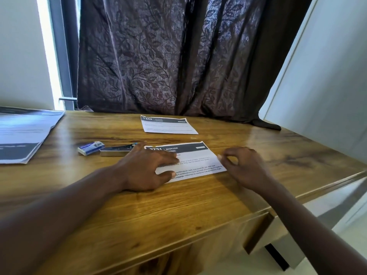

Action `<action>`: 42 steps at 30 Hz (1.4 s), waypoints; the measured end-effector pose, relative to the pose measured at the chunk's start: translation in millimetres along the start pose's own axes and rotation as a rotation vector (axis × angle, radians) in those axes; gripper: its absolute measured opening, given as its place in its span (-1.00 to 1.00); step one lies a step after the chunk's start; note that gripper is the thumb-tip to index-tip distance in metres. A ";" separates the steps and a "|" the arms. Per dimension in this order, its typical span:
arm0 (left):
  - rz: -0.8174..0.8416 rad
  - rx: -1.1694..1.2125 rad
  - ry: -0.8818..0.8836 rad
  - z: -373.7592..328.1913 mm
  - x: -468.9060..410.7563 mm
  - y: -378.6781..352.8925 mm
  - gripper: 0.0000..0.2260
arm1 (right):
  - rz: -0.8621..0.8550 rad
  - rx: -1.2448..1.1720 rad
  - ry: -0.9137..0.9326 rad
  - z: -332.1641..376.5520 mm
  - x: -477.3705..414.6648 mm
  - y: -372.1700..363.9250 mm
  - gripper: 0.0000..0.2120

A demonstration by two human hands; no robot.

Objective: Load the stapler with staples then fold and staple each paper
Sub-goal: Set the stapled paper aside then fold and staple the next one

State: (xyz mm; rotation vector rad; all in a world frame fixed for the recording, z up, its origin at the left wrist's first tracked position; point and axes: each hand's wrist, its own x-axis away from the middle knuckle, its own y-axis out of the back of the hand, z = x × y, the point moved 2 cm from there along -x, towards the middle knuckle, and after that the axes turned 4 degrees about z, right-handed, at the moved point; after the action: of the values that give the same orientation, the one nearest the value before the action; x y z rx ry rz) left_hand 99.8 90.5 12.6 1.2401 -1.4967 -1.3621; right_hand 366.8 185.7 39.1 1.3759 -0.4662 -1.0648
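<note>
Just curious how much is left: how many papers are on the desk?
2 single papers: the near paper under the left hand, the far paper farther back. The stack at the left holds more sheets, number hidden.

We see a folded white printed sheet (pixel 195 162) with a dark header band marked BEDROOM. It lies flat and slightly askew near the middle of the wooden desk (pixel 139 211). Our left hand (pixel 147 167) presses its left part with flat fingers, and our right hand (pixel 244 165) pinches its right edge. Beyond it, apart, lies a second folded white sheet (pixel 168 125) headed 1342. Left of the near sheet rests a slim silver-and-black metal stapler (pixel 116 151), lying lengthwise just beside a small blue-and-white cardboard staple box (pixel 90 148). At the far left sits a stack of unfolded printed sheets (pixel 21 133).
</note>
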 end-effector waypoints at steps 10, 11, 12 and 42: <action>-0.008 0.141 -0.199 -11.3 0.0 7.5 -0.57 | 0.215 -0.350 0.135 48.4 -58.9 -73.2 -0.65; 0.011 0.141 -0.195 -8.4 1.7 6.9 -0.54 | 0.210 -0.362 0.122 46.6 -59.6 -74.3 -0.64; 0.024 0.141 -0.194 -6.1 3.9 6.9 -0.51 | 0.209 -0.376 0.110 45.1 -60.5 -74.0 -0.65; -0.181 0.200 -0.293 27.0 48.2 14.0 -0.77 | 0.037 0.035 0.194 131.4 -111.7 -94.0 -0.73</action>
State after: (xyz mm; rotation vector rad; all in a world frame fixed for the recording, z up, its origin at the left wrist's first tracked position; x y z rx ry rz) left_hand 59.7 50.6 18.5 1.3714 -1.7939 -1.5990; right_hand 175.0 217.7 11.7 1.4795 -0.3675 -0.8861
